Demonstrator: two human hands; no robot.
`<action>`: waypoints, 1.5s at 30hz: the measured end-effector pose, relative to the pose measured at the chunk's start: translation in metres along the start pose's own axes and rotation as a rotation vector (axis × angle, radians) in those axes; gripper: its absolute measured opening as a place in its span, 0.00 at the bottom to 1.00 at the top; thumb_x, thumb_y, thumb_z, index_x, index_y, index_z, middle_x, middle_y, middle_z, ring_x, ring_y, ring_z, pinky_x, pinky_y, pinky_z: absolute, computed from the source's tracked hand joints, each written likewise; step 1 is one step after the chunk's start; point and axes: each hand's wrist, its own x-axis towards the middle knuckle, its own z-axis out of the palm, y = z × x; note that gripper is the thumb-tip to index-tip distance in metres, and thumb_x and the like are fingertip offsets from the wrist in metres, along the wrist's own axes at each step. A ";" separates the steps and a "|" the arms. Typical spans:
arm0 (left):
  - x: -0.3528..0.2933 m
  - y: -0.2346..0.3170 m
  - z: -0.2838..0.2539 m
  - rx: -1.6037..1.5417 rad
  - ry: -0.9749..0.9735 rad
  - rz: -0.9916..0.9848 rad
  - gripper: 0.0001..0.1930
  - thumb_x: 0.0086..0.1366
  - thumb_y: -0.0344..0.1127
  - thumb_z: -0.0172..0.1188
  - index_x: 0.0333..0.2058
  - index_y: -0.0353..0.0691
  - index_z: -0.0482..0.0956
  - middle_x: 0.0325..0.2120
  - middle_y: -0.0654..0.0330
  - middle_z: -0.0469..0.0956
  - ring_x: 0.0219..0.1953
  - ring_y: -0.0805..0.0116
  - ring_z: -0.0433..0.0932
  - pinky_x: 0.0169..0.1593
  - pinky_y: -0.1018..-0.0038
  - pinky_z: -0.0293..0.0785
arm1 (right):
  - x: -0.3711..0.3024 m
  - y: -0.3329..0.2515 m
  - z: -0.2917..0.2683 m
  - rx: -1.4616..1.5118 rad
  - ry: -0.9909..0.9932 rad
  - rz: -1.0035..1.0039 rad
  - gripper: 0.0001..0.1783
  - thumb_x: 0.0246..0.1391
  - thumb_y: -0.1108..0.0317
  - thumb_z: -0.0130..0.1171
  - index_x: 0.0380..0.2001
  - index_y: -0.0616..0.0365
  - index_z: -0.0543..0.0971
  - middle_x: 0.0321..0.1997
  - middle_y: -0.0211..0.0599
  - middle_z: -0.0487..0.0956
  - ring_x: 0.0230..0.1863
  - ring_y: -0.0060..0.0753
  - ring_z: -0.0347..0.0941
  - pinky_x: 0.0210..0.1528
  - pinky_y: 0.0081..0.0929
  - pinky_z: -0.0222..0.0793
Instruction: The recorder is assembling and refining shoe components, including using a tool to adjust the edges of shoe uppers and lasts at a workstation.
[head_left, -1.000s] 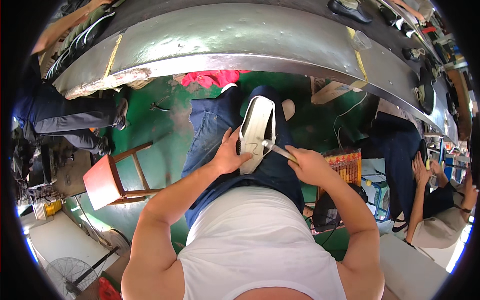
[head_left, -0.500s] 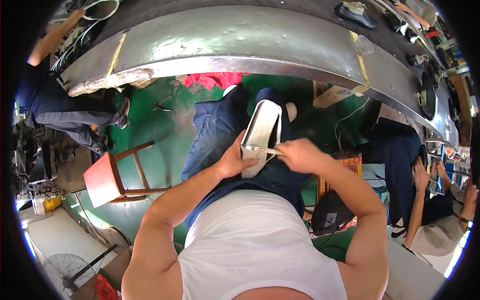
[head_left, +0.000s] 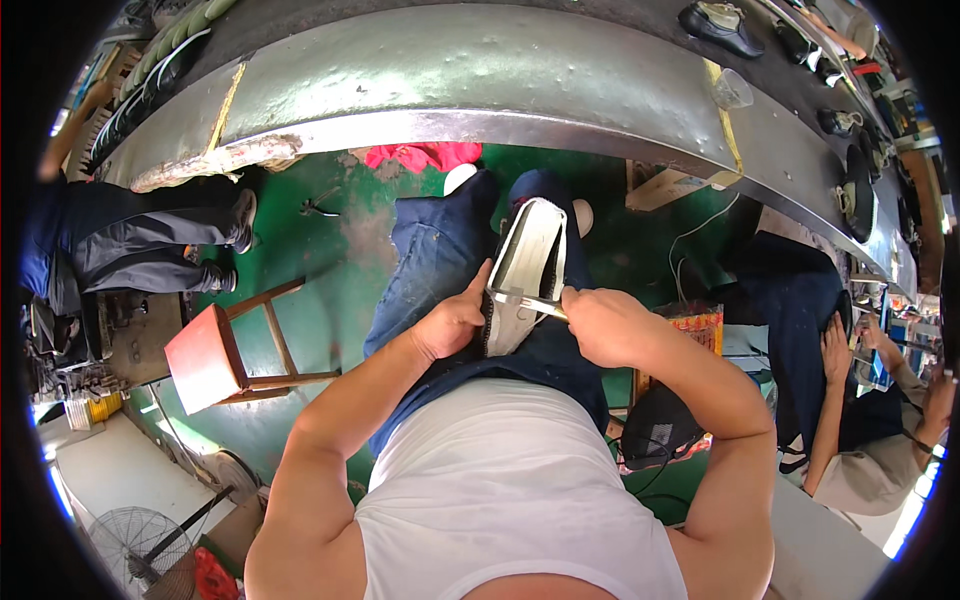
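A shoe upper on a last (head_left: pixel 531 245) lies sole side up across my thighs, its toe pointing away from me. Pale material fills the underside, with a light rim and dark sides. My left hand (head_left: pixel 450 322) steadies its left side near the heel, the index finger stretched along the edge and the other fingers curled. My right hand (head_left: pixel 608 328) grips the handles of metal pincers (head_left: pixel 540 304). Their head lies across the shoe's underside, at its left edge near the left fingers. Whether the jaws pinch any material is too small to tell.
Ahead runs a metal-edged bench (head_left: pixel 450 75) with shoes (head_left: pixel 722 28) on it. A red-topped stool (head_left: pixel 205 358) stands at left, a fan (head_left: pixel 140 550) behind it. Red cloth (head_left: pixel 425 156) and another tool (head_left: pixel 320 207) lie on the floor. Co-workers sit on both sides.
My left thumb has drawn back off the shoe's underside. The pincers have tilted slightly, with the handle end lower. The co-worker's arm and legs at left have shifted.
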 end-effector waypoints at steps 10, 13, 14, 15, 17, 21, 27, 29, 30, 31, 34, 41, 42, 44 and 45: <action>0.008 0.005 0.024 -0.175 0.128 -0.034 0.40 0.72 0.56 0.38 0.72 0.41 0.35 0.72 0.54 0.48 0.71 0.62 0.51 0.72 0.66 0.45 | 0.001 0.003 -0.011 -0.152 0.038 -0.030 0.09 0.48 0.75 0.55 0.34 0.69 0.76 0.33 0.54 0.81 0.34 0.54 0.79 0.39 0.45 0.75; 0.017 -0.006 0.018 -0.112 0.351 -0.021 0.40 0.73 0.64 0.30 0.72 0.40 0.42 0.71 0.54 0.49 0.71 0.63 0.52 0.72 0.66 0.47 | 0.008 0.007 0.008 -0.094 0.040 -0.069 0.09 0.51 0.70 0.57 0.33 0.66 0.77 0.33 0.53 0.81 0.34 0.53 0.79 0.38 0.45 0.75; 0.025 -0.014 0.012 -0.061 0.478 -0.014 0.40 0.73 0.65 0.27 0.71 0.40 0.46 0.71 0.53 0.50 0.71 0.63 0.52 0.71 0.66 0.48 | 0.011 0.010 0.025 -0.024 0.108 -0.070 0.10 0.53 0.67 0.57 0.33 0.64 0.77 0.32 0.52 0.81 0.33 0.53 0.78 0.38 0.45 0.74; 0.036 -0.017 0.012 -0.072 0.618 -0.016 0.36 0.76 0.59 0.27 0.69 0.37 0.57 0.68 0.50 0.59 0.69 0.61 0.58 0.69 0.67 0.54 | 0.014 0.013 0.046 0.052 0.250 -0.100 0.11 0.55 0.65 0.58 0.32 0.64 0.76 0.31 0.52 0.80 0.33 0.54 0.78 0.37 0.46 0.74; 0.043 -0.020 0.009 0.223 0.676 0.056 0.34 0.76 0.57 0.28 0.67 0.36 0.61 0.64 0.49 0.65 0.66 0.59 0.63 0.68 0.67 0.57 | 0.012 0.013 0.067 0.171 0.304 -0.062 0.11 0.55 0.67 0.57 0.36 0.65 0.74 0.34 0.54 0.79 0.37 0.55 0.78 0.39 0.46 0.73; 0.038 -0.023 0.002 0.822 0.788 0.243 0.29 0.77 0.49 0.32 0.57 0.31 0.73 0.50 0.40 0.78 0.56 0.48 0.76 0.60 0.66 0.67 | -0.002 0.025 0.048 0.241 0.275 -0.078 0.17 0.55 0.70 0.57 0.46 0.68 0.72 0.39 0.55 0.77 0.41 0.56 0.76 0.44 0.45 0.72; 0.030 -0.013 0.019 1.135 0.698 0.334 0.25 0.75 0.43 0.40 0.62 0.31 0.65 0.52 0.38 0.75 0.52 0.37 0.75 0.54 0.59 0.73 | 0.022 0.020 0.028 -0.032 0.616 0.004 0.16 0.53 0.70 0.59 0.43 0.66 0.72 0.35 0.49 0.77 0.39 0.56 0.76 0.44 0.46 0.73; 0.033 -0.019 0.010 1.421 0.664 0.543 0.28 0.72 0.41 0.45 0.68 0.39 0.57 0.62 0.38 0.64 0.47 0.36 0.77 0.50 0.57 0.77 | 0.027 0.026 0.037 0.045 0.523 0.097 0.09 0.55 0.69 0.58 0.35 0.61 0.72 0.33 0.48 0.77 0.37 0.54 0.77 0.38 0.47 0.72; 0.033 -0.013 0.014 1.418 0.661 0.546 0.28 0.72 0.41 0.45 0.68 0.39 0.57 0.62 0.38 0.64 0.47 0.36 0.77 0.50 0.57 0.77 | 0.028 0.035 0.047 0.043 0.523 0.100 0.09 0.55 0.69 0.58 0.35 0.61 0.72 0.33 0.48 0.77 0.37 0.54 0.77 0.38 0.47 0.72; 0.031 -0.003 0.025 1.502 0.586 0.378 0.29 0.72 0.41 0.46 0.69 0.44 0.55 0.65 0.38 0.58 0.45 0.36 0.78 0.49 0.56 0.77 | 0.028 0.043 0.054 0.145 0.508 0.088 0.08 0.55 0.68 0.57 0.34 0.61 0.72 0.33 0.50 0.77 0.37 0.54 0.77 0.38 0.46 0.72; 0.031 0.005 0.026 1.589 0.496 0.214 0.31 0.71 0.42 0.48 0.70 0.57 0.52 0.68 0.35 0.51 0.42 0.36 0.80 0.46 0.54 0.79 | 0.024 0.057 0.030 0.332 0.405 0.042 0.09 0.57 0.66 0.57 0.34 0.62 0.73 0.32 0.54 0.78 0.36 0.55 0.77 0.39 0.46 0.72; 0.033 0.030 0.040 1.637 0.400 -0.064 0.33 0.71 0.46 0.48 0.72 0.59 0.46 0.66 0.31 0.51 0.44 0.33 0.78 0.49 0.54 0.78 | 0.053 0.044 0.014 0.486 0.620 -0.045 0.20 0.66 0.56 0.49 0.36 0.67 0.73 0.31 0.58 0.79 0.35 0.60 0.77 0.39 0.47 0.71; 0.033 0.035 0.045 1.668 0.376 -0.108 0.34 0.71 0.47 0.48 0.72 0.61 0.46 0.66 0.30 0.51 0.45 0.32 0.78 0.49 0.54 0.78 | 0.058 0.048 0.018 0.483 0.620 -0.045 0.20 0.66 0.56 0.49 0.36 0.67 0.73 0.31 0.58 0.79 0.35 0.60 0.77 0.39 0.47 0.71; 0.032 0.057 0.068 1.707 0.311 -0.235 0.33 0.72 0.48 0.47 0.72 0.55 0.47 0.67 0.31 0.49 0.49 0.35 0.77 0.53 0.56 0.76 | 0.064 0.059 0.028 0.216 0.411 0.094 0.21 0.66 0.54 0.49 0.33 0.66 0.72 0.29 0.58 0.79 0.34 0.61 0.76 0.38 0.49 0.71; 0.030 0.063 0.072 1.734 0.270 -0.353 0.33 0.72 0.49 0.47 0.71 0.50 0.47 0.68 0.32 0.48 0.53 0.37 0.75 0.57 0.58 0.74 | 0.063 0.057 0.026 0.211 0.426 0.073 0.22 0.66 0.53 0.49 0.30 0.65 0.72 0.27 0.57 0.78 0.32 0.62 0.76 0.37 0.49 0.71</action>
